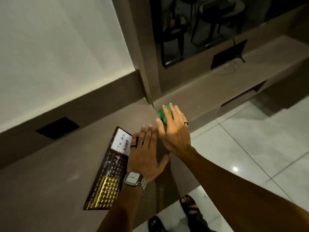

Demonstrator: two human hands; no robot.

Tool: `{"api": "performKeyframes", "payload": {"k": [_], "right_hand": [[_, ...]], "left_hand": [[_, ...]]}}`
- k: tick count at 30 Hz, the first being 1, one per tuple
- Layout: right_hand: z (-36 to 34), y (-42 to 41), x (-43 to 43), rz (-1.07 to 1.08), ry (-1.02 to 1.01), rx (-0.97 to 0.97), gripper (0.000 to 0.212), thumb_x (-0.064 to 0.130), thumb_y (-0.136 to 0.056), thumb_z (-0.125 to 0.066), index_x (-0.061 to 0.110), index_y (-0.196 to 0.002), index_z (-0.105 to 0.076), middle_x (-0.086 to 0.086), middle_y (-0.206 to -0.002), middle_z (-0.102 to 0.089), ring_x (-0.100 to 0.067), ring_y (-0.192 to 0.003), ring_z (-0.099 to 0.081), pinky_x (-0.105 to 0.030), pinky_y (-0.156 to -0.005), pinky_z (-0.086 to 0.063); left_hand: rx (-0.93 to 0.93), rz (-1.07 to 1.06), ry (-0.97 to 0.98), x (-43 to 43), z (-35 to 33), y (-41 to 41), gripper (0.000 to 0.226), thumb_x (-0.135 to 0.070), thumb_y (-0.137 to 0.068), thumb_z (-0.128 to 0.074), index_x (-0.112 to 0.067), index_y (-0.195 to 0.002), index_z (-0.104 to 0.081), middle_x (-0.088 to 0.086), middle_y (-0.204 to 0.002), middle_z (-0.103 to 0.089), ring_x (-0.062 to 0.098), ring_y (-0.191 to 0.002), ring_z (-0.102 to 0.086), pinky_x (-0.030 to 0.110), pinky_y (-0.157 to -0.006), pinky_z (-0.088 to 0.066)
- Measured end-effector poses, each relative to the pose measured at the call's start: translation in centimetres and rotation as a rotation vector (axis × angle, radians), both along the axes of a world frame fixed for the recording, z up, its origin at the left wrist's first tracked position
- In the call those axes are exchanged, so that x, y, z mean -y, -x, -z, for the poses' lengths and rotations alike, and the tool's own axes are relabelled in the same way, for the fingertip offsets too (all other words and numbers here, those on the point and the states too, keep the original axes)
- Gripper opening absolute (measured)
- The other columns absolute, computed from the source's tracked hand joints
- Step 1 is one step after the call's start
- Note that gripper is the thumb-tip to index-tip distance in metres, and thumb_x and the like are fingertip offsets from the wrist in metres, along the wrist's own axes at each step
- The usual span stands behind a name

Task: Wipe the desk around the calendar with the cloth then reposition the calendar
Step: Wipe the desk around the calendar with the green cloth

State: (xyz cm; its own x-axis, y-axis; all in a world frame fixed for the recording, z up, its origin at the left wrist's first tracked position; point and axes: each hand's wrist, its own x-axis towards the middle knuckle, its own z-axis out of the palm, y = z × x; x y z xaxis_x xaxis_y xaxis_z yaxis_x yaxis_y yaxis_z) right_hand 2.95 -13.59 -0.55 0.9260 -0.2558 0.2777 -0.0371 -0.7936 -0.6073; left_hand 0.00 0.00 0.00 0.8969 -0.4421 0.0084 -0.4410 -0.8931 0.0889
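The smooth grey-brown desk (55, 173) fills the lower left. On it lies the task's flat dark rectangular calendar (108, 171), with gold-lit date grid and a white "To Do List" note, near the desk's right edge. The left hand (145, 158), wearing rings and a square silver wristwatch (133, 179), rests flat with fingers together, overlapping the calendar's right side. Beyond the calendar, the right hand (175, 129) presses spread fingers down on a bunched green cloth (163, 115) at the desk's far corner.

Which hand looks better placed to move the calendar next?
Probably the left hand: it lies flat against the calendar edge, while the right hand presses the green cloth beyond it.
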Motion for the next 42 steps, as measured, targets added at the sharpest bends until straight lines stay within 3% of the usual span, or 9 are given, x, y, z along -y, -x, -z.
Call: {"api": "performKeyframes", "payload": {"k": [5, 12, 17, 21, 25, 31, 36, 39, 42], "right_hand": [[7.4, -3.3, 1.7, 0.055, -0.051, -0.272, 0.053, 0.049, -0.101, -0.031, 0.022, -0.146, -0.036, -0.015, -0.155, -0.027, -0.033, -0.142, -0.025, -0.054, -0.110, -0.032], [11.5, -9.4, 3.6, 0.287, -0.208, -0.474, 0.047, 0.045, -0.100, -0.036, 0.014, -0.131, -0.053, -0.018, -0.143, -0.040, -0.037, -0.131, -0.034, -0.049, -0.103, -0.034], [12.7, -11.8, 5.3, 0.405, -0.387, -0.499, 0.047, 0.033, -0.086, -0.067, 0.011, -0.124, -0.050, -0.016, -0.127, -0.054, -0.036, -0.119, -0.049, -0.047, -0.097, -0.046], [12.9, -12.6, 6.0, 0.503, -0.823, -0.509, 0.058, 0.015, -0.074, -0.081, 0.008, -0.123, -0.052, -0.015, -0.119, -0.061, -0.031, -0.101, -0.062, -0.039, -0.081, -0.057], [11.4, -11.8, 5.8, 0.370, -0.939, -0.457, 0.045, 0.011, -0.078, -0.075, 0.012, -0.121, -0.061, -0.009, -0.107, -0.068, -0.018, -0.086, -0.065, -0.028, -0.064, -0.056], [5.7, -6.4, 2.3, 0.161, -0.919, -0.233, 0.036, 0.019, -0.093, -0.062, 0.019, -0.128, -0.054, -0.001, -0.114, -0.064, -0.016, -0.104, -0.062, -0.042, -0.093, -0.053], [0.9, -0.8, -0.3, 0.121, -1.035, -0.077, 0.028, 0.025, -0.098, -0.054, 0.043, -0.118, -0.047, 0.015, -0.111, -0.060, -0.005, -0.104, -0.061, -0.036, -0.088, -0.055], [0.2, 2.4, -3.1, 0.066, -1.086, -0.120, 0.033, 0.027, -0.096, -0.059, 0.042, -0.123, -0.048, 0.013, -0.115, -0.061, -0.008, -0.108, -0.061, -0.036, -0.086, -0.056], [1.0, 5.1, -6.5, 0.006, -1.046, -0.204, 0.041, 0.022, -0.093, -0.064, 0.044, -0.125, -0.049, 0.017, -0.116, -0.061, 0.000, -0.106, -0.060, -0.036, -0.090, -0.055]], "left_hand": [[-0.077, 0.017, -0.054, 0.2, 7.4, -0.9, 0.090, -0.075, -0.084, -0.025, -0.013, -0.148, -0.020, 0.011, -0.158, -0.026, 0.028, -0.147, -0.019, 0.054, -0.117, -0.022], [-0.142, 0.011, -0.034, -0.6, 11.5, -0.8, 0.095, -0.080, -0.081, -0.023, -0.017, -0.151, -0.013, 0.005, -0.162, -0.013, 0.026, -0.150, -0.008, 0.051, -0.120, -0.014], [-0.146, 0.004, -0.059, -0.5, 11.5, -0.9, 0.098, -0.081, -0.080, -0.021, -0.015, -0.152, -0.009, 0.004, -0.163, -0.009, 0.025, -0.150, -0.005, 0.052, -0.120, -0.013], [-0.150, 0.017, -0.058, -0.7, 11.8, -1.0, 0.099, -0.081, -0.080, -0.023, -0.015, -0.152, -0.008, 0.004, -0.163, -0.007, 0.024, -0.150, -0.003, 0.051, -0.120, -0.011], [-0.172, 0.034, -0.060, -0.8, 11.7, -1.1, 0.099, -0.081, -0.081, -0.023, -0.015, -0.152, -0.006, 0.005, -0.163, -0.006, 0.025, -0.151, -0.002, 0.050, -0.119, -0.007], [-0.291, 0.043, -0.094, -1.0, 8.5, -1.6, 0.100, -0.085, -0.078, -0.015, -0.019, -0.150, 0.007, 0.005, -0.162, 0.010, 0.026, -0.150, 0.007, 0.051, -0.121, -0.008], [-0.087, 0.049, 0.017, -3.8, 0.8, -0.8, 0.095, -0.077, -0.084, -0.024, -0.014, -0.152, -0.001, 0.007, -0.163, -0.001, 0.024, -0.150, 0.001, 0.050, -0.120, -0.015], [-0.012, -0.005, 0.033, -8.0, -2.3, 0.9, 0.093, -0.071, -0.084, -0.034, -0.014, -0.152, -0.005, 0.008, -0.163, -0.005, 0.025, -0.150, -0.002, 0.050, -0.120, -0.013], [-0.042, -0.096, -0.016, -12.6, -3.2, 2.7, 0.093, -0.065, -0.083, -0.038, -0.012, -0.152, -0.007, 0.008, -0.161, -0.003, 0.029, -0.150, -0.004, 0.053, -0.119, -0.013]]}}
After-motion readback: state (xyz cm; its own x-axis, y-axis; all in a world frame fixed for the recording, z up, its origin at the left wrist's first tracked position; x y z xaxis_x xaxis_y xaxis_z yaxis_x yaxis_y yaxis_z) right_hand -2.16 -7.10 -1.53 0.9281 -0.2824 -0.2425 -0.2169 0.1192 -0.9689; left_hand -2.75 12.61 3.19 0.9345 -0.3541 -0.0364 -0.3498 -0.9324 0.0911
